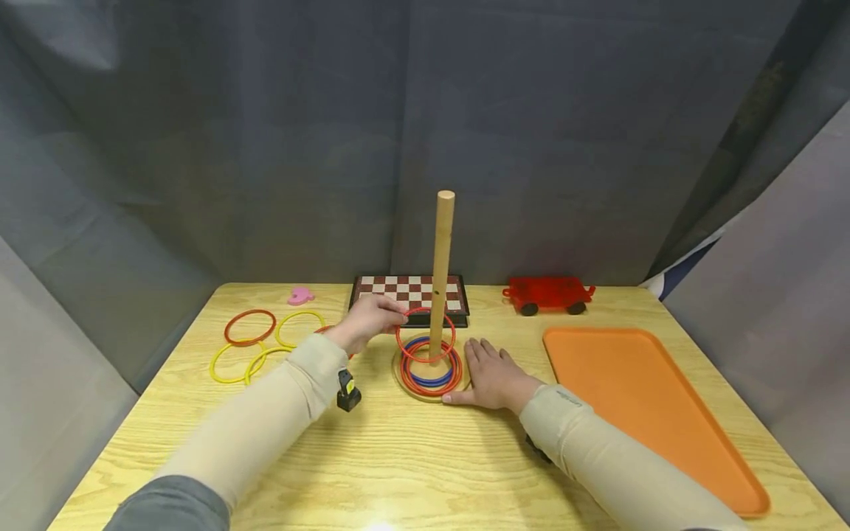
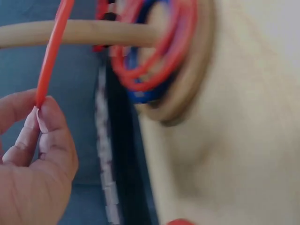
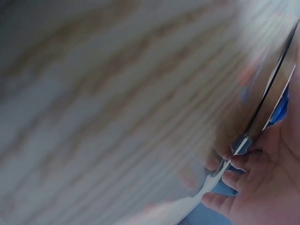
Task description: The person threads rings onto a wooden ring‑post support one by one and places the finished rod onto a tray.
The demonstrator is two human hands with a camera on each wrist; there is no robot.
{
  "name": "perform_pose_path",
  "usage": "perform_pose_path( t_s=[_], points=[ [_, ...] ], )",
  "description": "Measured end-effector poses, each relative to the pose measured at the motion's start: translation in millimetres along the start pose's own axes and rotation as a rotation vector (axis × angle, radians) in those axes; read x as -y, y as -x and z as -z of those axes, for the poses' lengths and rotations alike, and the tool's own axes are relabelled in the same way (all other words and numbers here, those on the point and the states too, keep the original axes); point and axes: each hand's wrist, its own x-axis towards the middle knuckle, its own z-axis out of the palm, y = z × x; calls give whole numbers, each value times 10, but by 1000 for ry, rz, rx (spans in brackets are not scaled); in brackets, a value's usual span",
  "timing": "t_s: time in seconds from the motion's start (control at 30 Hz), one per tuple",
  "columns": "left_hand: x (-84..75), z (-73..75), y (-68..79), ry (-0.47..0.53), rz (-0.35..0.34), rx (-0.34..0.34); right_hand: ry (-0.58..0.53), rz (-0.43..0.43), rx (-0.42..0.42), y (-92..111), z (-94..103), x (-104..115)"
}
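A wooden peg (image 1: 441,258) stands upright on a round base (image 1: 396,375). Several rings lie around its foot: blue rings (image 1: 432,383) and red rings (image 1: 458,369). Between thumb and fingertips, my left hand (image 1: 367,321) pinches the edge of another red ring (image 2: 50,56), raised and tilted above the stack; in the head view this ring appears to surround the peg. My right hand (image 1: 493,377) rests palm down at the right side of the base, fingers straight, thumb near the base's front edge. Part of it shows in the right wrist view.
Loose yellow rings (image 1: 226,380) and a red ring (image 1: 249,344) lie at the left, near a pink piece (image 1: 301,296). Behind the peg is a checkered board (image 1: 381,284). A red wagon (image 1: 547,293) stands back right; an orange tray (image 1: 637,398) lies at the right.
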Motion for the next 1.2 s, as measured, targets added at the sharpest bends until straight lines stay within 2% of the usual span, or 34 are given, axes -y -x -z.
perform_pose_path(
  t_s=[0.13,0.27,0.47,0.53,0.73,0.83,0.93,1.1,1.2],
  points=[
    [191,-65,33,-38,38,9,-3,-4,7,9,23,18],
    [294,-130,55,-45,56,1,-4,-3,7,15,35,28],
    [379,-211,67,37,75,-4,8,-8,5,9,34,28],
    [387,-216,94,50,61,0,9,-10,5,11,33,31],
    [431,-165,95,21,68,-40,11,-6,2,13,30,28],
    [435,-47,67,19,74,-79,12,1,4,8,21,13],
    [413,163,28,6,48,-101,17,1,7,8,11,2],
    [389,685,0,10,8,-79,10,5,5,3,1,-5],
    [464,1019,24,-26,-19,-59,9,8,6,-4,-11,0]
  ],
)
